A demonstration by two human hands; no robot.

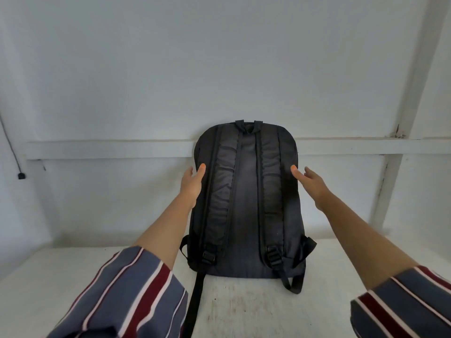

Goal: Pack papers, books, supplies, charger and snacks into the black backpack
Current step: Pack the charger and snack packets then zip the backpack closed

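At the far left a thin dark cable (9,142) ran down the white wall (122,69) to a small plug. The left hand (192,182), reaching out of a striped sleeve (127,296), was spread wide and held nothing. Its thumb lay over the left edge of the black backpack (246,203), with its fingers just beside that flank; whether it was already pressing the fabric could not be told.

The backpack stood upright on the white table (244,313) and leaned back against the wall. Its long axis ran bottom to top, away from the person, and its back panel and both shoulder straps (223,186) faced the camera. The zip openings were therefore on the hidden far side, and its contents could not be seen. No papers, books, charger or snacks were in view.

The right hand (311,182) mirrored the left. It was also wide and held nothing, with its thumb at the right edge and its fingers just beyond. Both hands sat about equally near, level with the upper half. The next move probably turned on that symmetry: gripping both flanks and turning the bag round to reach the zips.
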